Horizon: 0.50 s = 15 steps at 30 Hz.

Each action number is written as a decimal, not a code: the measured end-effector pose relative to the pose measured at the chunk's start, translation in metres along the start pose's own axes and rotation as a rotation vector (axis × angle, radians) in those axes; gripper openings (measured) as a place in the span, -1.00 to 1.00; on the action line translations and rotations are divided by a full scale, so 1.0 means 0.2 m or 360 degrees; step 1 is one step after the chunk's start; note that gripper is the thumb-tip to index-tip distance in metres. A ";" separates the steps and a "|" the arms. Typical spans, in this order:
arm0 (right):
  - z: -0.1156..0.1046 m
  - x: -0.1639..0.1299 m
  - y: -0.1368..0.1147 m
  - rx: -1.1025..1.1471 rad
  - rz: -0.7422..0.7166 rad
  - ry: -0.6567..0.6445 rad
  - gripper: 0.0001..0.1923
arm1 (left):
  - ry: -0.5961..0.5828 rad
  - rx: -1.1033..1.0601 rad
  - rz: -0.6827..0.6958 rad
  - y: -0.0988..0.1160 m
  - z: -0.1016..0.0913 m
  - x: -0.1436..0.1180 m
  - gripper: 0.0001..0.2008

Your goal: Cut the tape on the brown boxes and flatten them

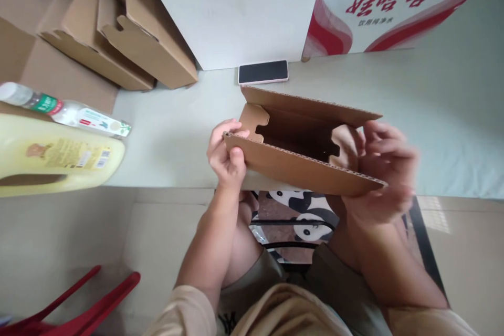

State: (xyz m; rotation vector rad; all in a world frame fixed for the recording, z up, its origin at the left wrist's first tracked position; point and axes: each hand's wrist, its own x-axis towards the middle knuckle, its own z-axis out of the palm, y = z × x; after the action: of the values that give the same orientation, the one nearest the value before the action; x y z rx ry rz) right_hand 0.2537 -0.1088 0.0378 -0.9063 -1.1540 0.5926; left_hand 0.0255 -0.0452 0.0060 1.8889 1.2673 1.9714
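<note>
Two bare hands hold a half-formed cardboard box [303, 160] above the near edge of a pale table [433, 131], its top open toward the camera. The left hand [227, 155] is closed on the box's left end, thumb pressing the near wall and fingers curled over a notched flap. The right hand [384, 176], blurred, wraps the right end, fingers reaching over the rim and partly inside; its grip looks closed on the cardboard, though the blur hides detail. The step in hand appears to be folding the box into shape, with the end flaps not yet tucked. The next move likely calls for squaring the walls and seating the notched flap while both ends stay pinched. A phone [263, 72] lies face up just beyond the box, near a white carton [236, 10]. Folded boxes [129, 37] are stacked at far left, beside a bottle [66, 111] and a yellow jug [55, 155].
</note>
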 end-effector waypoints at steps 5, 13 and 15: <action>-0.01 0.00 0.01 -0.0338 0.0145 0.0055 -0.47 | 0.0062 -0.0125 -0.0209 0.01 0.01 -0.05 -0.65; -0.06 -0.03 0.11 -0.0302 0.0113 -0.0065 -0.48 | -0.0182 -0.0222 -0.0479 -0.09 0.00 -0.08 -0.45; -0.07 -0.03 0.13 -0.0332 0.0038 -0.0066 -0.66 | -0.0204 -0.0145 -0.0409 -0.10 -0.01 -0.07 -0.45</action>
State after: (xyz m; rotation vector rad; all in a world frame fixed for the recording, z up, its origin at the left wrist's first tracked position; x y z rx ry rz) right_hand 0.2653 -0.1045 0.0107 -1.0908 -1.2601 0.5186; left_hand 0.0179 -0.0423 -0.0159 1.6853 1.2876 1.7204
